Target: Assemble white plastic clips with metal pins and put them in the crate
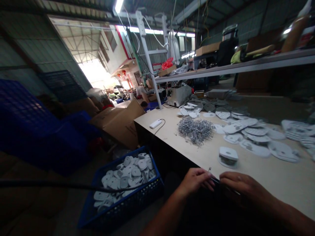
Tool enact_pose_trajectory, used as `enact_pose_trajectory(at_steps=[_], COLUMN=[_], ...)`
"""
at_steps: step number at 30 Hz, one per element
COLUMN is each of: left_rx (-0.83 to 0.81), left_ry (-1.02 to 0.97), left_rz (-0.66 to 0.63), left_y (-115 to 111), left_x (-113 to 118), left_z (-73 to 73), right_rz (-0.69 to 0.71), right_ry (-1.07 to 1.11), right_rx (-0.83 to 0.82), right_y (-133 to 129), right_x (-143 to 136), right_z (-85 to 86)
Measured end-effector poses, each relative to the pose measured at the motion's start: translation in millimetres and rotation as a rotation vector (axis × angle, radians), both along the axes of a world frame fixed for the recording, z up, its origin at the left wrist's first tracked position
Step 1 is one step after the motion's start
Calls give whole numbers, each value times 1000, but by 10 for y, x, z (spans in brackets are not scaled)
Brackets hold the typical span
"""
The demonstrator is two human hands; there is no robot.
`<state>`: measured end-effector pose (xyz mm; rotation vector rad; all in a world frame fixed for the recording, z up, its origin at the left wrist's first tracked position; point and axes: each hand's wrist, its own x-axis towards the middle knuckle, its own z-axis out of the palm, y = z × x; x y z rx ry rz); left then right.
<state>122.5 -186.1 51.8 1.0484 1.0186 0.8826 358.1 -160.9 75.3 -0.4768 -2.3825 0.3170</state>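
Note:
At the table's front edge, my left hand [198, 179] is closed in a pinch. A small metal piece [210, 169] sticks up by its fingertips; whether they grip it I cannot tell. Close by on the right, my right hand [242, 184] is curled over a thin dark rod-like tool [216, 180], whose tip points toward my left fingers. Its exact kind is hidden by the hand and shadow. Just beyond the hands, a white two-plate part [228, 156] stands on the table. A heap of small metal pins or screws [195, 129] lies farther back.
Many flat white plates [256, 132] spread over the right of the table [172, 131]. A white power bank [156, 124] with a cable lies at the left edge. Below left, a blue crate [86, 209] holds white parts. A shelf [221, 69] crosses above; a cardboard box [123, 121] stands beyond.

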Motion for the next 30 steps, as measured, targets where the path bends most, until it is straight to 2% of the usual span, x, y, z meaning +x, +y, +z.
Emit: enact_pose_trajectory(at_steps=[4, 8, 11, 14, 16, 18, 19, 21, 23, 26, 30], left_rx=[-22, -24, -11, -3, 10, 9, 4, -5, -2, 41, 133], left_ry=[2, 14, -43, -124, -129, -148, -165, -198, -208, -139, 37], left_rz=[-13, -37, -16, 14, 13, -2, -11, -37, -64, -78, -52], left_y=[-101, -152, -187, -233, -261, -283, -294, -322, -360, -405, -330], left_x=[68, 92, 117, 155, 178, 199, 212, 247, 292, 343, 343], left_z=[-73, -71, -42, -3, 28, 60, 77, 107, 131, 147, 120], right_rz=[30, -20, -123, -306, -500, -666, -707, -682, -594, -516, -450], right_ry=[-37, 27, 126, 269, 345, 362, 361, 383, 459, 595, 658], right_rx=[-70, -42, -20, -85, -259, -573, -758, -1103, -1337, -1435, -1342], right_y=[-168, -268, -382, -568, -676, -719, -711, -659, -599, -548, -446], right_x=[100, 159, 156, 151, 172, 217, 243, 283, 291, 240, 140], right_z=[-130, -258, -283, -217, -157, -131, -138, -180, -221, -213, -197])
